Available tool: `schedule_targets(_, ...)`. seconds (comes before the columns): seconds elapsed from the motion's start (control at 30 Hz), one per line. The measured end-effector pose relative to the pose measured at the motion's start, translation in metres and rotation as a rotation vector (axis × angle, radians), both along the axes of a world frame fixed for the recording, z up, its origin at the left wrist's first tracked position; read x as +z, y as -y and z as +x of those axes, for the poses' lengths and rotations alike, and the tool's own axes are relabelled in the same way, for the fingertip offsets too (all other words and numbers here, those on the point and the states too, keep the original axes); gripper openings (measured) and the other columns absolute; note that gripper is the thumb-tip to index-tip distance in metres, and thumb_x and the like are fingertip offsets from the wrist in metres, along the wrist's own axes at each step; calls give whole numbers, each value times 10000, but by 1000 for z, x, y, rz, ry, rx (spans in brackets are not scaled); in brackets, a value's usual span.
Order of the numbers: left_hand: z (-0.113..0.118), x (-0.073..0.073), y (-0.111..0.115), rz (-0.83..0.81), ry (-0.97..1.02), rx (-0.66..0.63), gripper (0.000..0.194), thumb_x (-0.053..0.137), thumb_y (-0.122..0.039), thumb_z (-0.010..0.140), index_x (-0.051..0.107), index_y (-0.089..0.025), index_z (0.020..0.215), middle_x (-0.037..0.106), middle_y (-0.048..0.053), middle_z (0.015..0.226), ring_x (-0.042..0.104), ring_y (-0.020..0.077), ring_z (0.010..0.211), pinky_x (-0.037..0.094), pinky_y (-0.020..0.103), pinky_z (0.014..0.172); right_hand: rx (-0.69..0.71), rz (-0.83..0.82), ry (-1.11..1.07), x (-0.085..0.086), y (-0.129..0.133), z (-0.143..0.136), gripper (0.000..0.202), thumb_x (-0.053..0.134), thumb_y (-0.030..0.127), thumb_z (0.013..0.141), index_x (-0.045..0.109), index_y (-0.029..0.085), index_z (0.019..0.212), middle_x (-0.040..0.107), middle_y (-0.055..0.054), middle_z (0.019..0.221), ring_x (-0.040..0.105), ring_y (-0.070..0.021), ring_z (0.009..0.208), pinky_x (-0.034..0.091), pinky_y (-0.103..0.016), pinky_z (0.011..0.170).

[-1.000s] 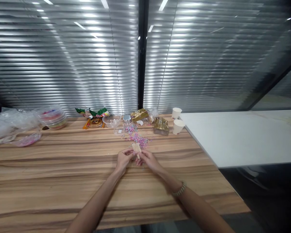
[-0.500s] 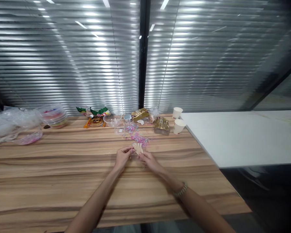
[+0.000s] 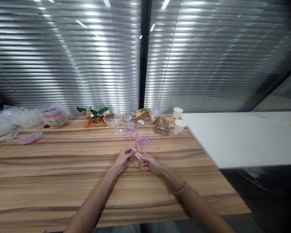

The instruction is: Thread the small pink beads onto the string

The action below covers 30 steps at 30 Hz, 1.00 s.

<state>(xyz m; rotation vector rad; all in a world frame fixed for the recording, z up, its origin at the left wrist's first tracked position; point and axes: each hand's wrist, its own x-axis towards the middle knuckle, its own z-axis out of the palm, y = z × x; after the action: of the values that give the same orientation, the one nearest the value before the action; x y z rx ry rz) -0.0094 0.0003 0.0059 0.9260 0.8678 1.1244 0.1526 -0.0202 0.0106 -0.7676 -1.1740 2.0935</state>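
Over the middle of the wooden table, a small cream-coloured piece [image 3: 137, 154] is between my two hands, seen nearly edge-on. My right hand [image 3: 148, 162] is closed on its near end, with the fingers curled under. At its upper left end, my left hand [image 3: 126, 156] is closed in a pinch; what lies between those fingertips is too small to make out. Just beyond my hands is a loose pile of tiny pink, purple and white bead-like pieces [image 3: 140, 139]. Behind them a clear jar [image 3: 128, 119] stands by more of these pieces.
A clear bowl [image 3: 113, 120], gold packets [image 3: 162, 125] and green snack packaging [image 3: 97, 112] line the back. Two paper cups [image 3: 179, 127] stand at right. Clear stacked tubs [image 3: 53, 116] and plastic bags [image 3: 14, 119] lie left. A white table [image 3: 242, 139] adjoins on the right.
The cream piece has turned from showing its broad, finger-like pronged face to nearly edge-on. My right hand has rolled and sits slightly lower; my left fingers have drawn in towards the piece.
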Motion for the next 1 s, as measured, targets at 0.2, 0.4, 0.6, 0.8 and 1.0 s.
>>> schedule_targets(0.2, 1, 5, 1, 24, -45, 3, 326, 807, -380, 512, 682, -116, 657, 606, 28, 577, 466, 80, 508, 320, 196, 487, -91, 180, 47, -7, -2, -6, 366, 532, 533, 760, 475, 178, 687, 405, 46, 505, 375, -79, 406, 233, -215, 380)
schedule_targets(0.4, 1, 7, 3, 82, -136, 23, 294, 788, -367, 545, 692, -121, 674, 649, 52, 637, 538, 119, 571, 389, 216, 540, -279, 580, 341, -3, 1, -8, 382, 445, 523, 834, 496, 184, 665, 475, 28, 525, 419, -93, 457, 332, -218, 453)
schedule_targets(0.6, 1, 10, 5, 118, -204, 10, 293, 782, -383, 544, 705, -127, 665, 681, 66, 677, 581, 155, 639, 436, 250, 631, -378, 979, 517, -9, 0, -7, 241, 409, 328, 897, 598, 203, 982, 644, -66, 952, 561, -187, 874, 423, -318, 794)
schedule_targets(0.8, 4, 4, 4, 58, -178, 80, 400, 802, -391, 500, 729, -132, 796, 719, 94, 784, 623, 181, 694, 465, 275, 665, -363, 1048, 633, -19, -4, -5, 248, 379, 272, 912, 607, 201, 981, 652, -77, 951, 570, -186, 868, 428, -328, 806)
schedule_targets(1.0, -3, -3, -5, 154, -326, 88, 403, 785, -356, 531, 726, -146, 870, 716, 116, 924, 651, 245, 848, 487, 326, 777, -378, 1117, 680, -21, -4, -1, 275, 356, 265, 923, 581, 193, 1063, 632, -88, 1054, 561, -196, 975, 416, -346, 862)
